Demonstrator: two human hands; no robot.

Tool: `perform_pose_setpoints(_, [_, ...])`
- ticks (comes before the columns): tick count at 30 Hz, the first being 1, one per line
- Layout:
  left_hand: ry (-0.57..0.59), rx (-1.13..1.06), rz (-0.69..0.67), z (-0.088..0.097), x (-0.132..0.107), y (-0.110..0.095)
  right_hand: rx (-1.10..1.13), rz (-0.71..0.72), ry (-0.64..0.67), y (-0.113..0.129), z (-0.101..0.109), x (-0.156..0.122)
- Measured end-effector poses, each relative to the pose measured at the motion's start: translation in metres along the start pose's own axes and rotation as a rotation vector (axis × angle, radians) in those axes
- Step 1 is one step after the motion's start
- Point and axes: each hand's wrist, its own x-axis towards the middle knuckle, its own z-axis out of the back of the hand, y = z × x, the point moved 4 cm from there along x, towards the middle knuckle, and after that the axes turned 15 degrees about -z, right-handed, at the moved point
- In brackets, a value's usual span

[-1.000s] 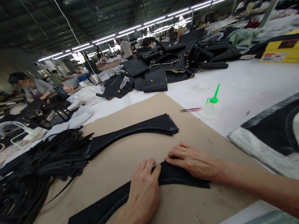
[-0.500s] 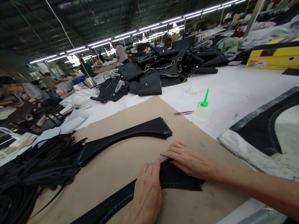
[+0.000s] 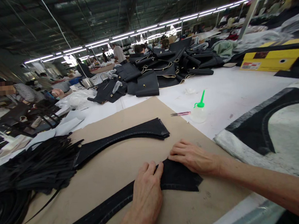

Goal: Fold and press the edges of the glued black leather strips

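One curved black strip lay on the desk under my left hand and right hand; I couldn't tell if either grip pinched. It seemed light, pliable, best held edgewise.

Layout of the table. On the sheet, the front strip lies under the left hand and, farther right, the right hand; the rear strip lies behind it. Left: straps, beside the rear strip's end. At the sheet's right edge: snips, then a bottle. Right: a cloth piece on a slab. Behind: bags; right of these, a box.
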Motion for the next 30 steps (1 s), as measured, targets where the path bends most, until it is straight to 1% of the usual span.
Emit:
perform_pose_setpoints(6, [0.038,0.042,0.013,0.005,0.008,-0.005,0.031,0.000,-0.020,-0.005,-0.001,-0.008])
perform_pose_setpoints(10, [0.067,0.056,0.010,0.009,0.015,-0.012,0.004,-0.023,-0.046,-0.011,0.001,-0.016])
perform_pose_setpoints(14, [0.102,0.069,0.019,0.011,0.019,-0.017,-0.032,-0.132,-0.115,-0.015,0.005,-0.021])
perform_pose_setpoints(16, [0.100,0.085,0.017,0.011,0.019,-0.019,-0.033,-0.195,-0.161,-0.010,0.006,-0.021])
perform_pose_setpoints(18, [0.085,0.109,0.014,0.009,0.019,-0.020,-0.015,-0.210,-0.154,0.001,0.004,-0.019])
perform_pose_setpoints(22, [0.061,0.131,0.001,0.002,0.007,-0.019,0.034,-0.199,-0.069,0.018,-0.002,-0.017])
perform_pose_setpoints(27, [-0.010,0.069,-0.001,-0.006,-0.018,-0.013,0.027,-0.215,-0.071,0.015,-0.001,-0.016])
perform_pose_setpoints(30, [-0.043,0.034,-0.001,-0.005,-0.024,-0.012,-0.011,-0.200,-0.065,0.018,-0.001,-0.012])
